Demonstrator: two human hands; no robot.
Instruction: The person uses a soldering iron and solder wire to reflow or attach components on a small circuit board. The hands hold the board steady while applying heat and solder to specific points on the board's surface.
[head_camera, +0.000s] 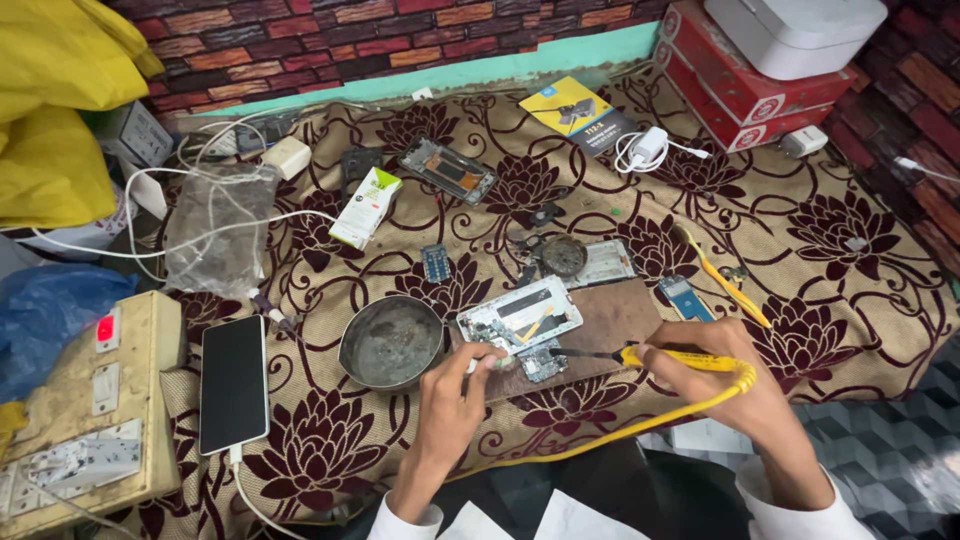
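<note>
- The work in hand looks like soldering on a small circuit board (541, 361), and by my reading it is in mid-course: the tip of the yellow soldering iron (655, 357) sits at the board's right edge, and the opened phone chassis (520, 313) just behind it is not closed up.
- Already done, judging from how things lie: the phone is stripped, and another opened phone frame (447, 169) lies further back on the patterned cloth (830, 250).
- Left to do, as I judge it: the joint itself and all reassembly; loose parts such as a small blue board (435, 262) and a round dark part (563, 256) lie apart.
- The right hand (725, 375) is closed around the iron's yellow handle in a pen-like grip, its yellow cord trailing down towards the person.
- The left hand (458, 385) has its fingers pinched shut on a thin whitish stick-like piece, possibly solder, whose end meets the board's left side.
- The iron's long axis runs nearly level across the view, handle to the right, dark tip pointing left at the board.
- The board rests on a brown mat (610, 320) on the surface, just right of a round metal bowl (390, 342) and directly before the person.
- A dark-screened phone (233, 383) lies well to the left, on a cable.
</note>
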